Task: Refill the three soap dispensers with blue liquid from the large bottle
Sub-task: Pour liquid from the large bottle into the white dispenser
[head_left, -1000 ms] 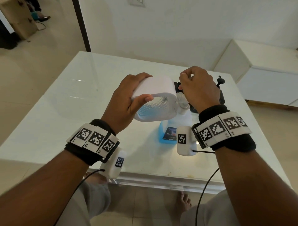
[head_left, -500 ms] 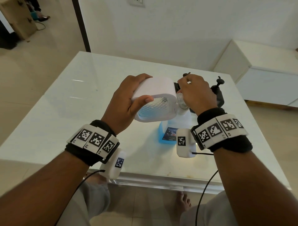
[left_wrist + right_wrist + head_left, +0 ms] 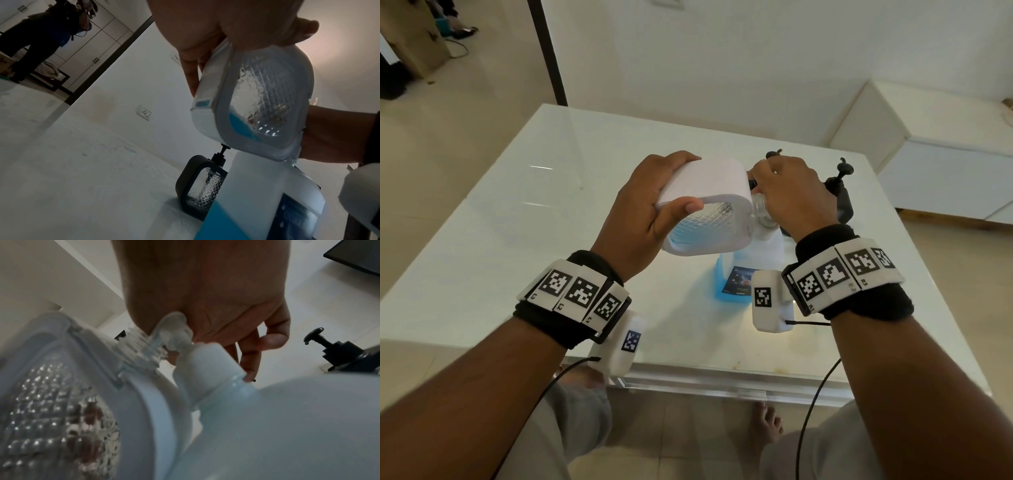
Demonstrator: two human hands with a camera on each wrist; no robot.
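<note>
My left hand (image 3: 640, 212) grips a white soap dispenser (image 3: 709, 181) tipped on its side above the table (image 3: 551, 205). A little blue liquid lies in its low corner (image 3: 238, 125) behind the clear diamond-patterned window. My right hand (image 3: 791, 192) pinches the white pump head (image 3: 174, 329) at the mouth of the dispenser's clear threaded neck (image 3: 141, 347). Right below stands the large bottle (image 3: 739, 281), white cap (image 3: 207, 366) on, blue liquid low inside. Two black dispensers stand behind: one (image 3: 839, 195) at the right, the other (image 3: 201, 186) mostly hidden by my right hand in the head view.
The white glass table reaches far to the left and back. A low white cabinet (image 3: 945, 164) stands to the right of it. A person (image 3: 41, 40) stands in the far room. Cables hang from both wrist cameras over the table's near edge.
My right hand has dropped a little toward the dispenser's neck, so the black pump top behind it now shows. The left hand holds the white dispenser still.
</note>
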